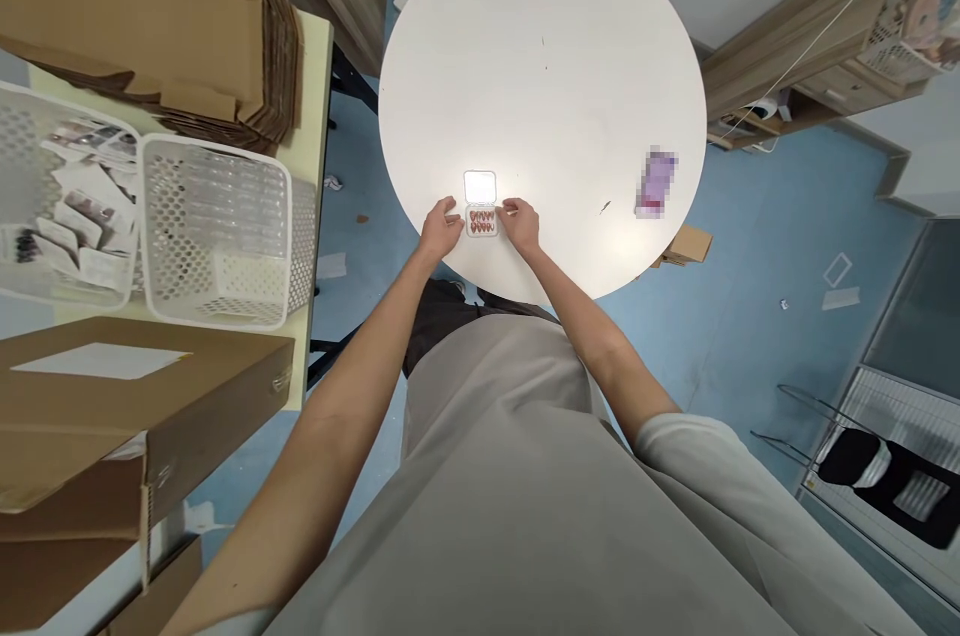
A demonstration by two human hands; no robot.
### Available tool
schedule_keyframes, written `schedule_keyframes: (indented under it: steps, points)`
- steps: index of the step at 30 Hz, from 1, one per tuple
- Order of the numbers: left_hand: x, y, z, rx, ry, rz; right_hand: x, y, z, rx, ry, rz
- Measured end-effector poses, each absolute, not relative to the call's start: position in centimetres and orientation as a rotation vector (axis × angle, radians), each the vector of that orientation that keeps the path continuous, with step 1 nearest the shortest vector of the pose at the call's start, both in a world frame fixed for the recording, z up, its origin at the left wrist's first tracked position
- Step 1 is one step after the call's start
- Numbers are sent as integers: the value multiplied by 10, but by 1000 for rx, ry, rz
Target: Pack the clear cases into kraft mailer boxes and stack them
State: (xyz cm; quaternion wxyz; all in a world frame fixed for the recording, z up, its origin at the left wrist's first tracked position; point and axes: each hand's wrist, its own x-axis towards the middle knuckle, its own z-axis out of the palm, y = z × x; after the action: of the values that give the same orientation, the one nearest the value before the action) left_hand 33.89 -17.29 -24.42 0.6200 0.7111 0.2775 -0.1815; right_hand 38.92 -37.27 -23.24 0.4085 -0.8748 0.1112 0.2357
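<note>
A small clear case (481,187) lies on the white round table (547,96) near its front edge, its lid raised away from me. Two rows of small red nail-shaped pieces (481,221) fill its lower half. Beside the case on the left is my left hand (441,229), fingers apart and thumb close to the case's edge. My right hand (520,225) flanks the other side, fingers slightly bent and apart, fingertips at the right edge. Whether either hand presses on the case is too small to tell.
A blurred purple item (657,182) lies at the table's right. To the left, a side table (319,116) bears stacked flat cardboard (150,26), white perforated baskets (225,311) and a large cardboard box (217,396). Another small box (688,244) stands beyond the right rim.
</note>
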Motion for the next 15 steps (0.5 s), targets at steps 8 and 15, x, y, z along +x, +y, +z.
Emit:
schedule_keyframes:
  steps: [8, 15]
  points:
    - [364, -172, -246, 1268, 732, -503, 414, -364, -257, -2077, 253, 673]
    - [351, -181, -244, 1331, 699, -424, 398, -381, -243, -1943, 246, 666]
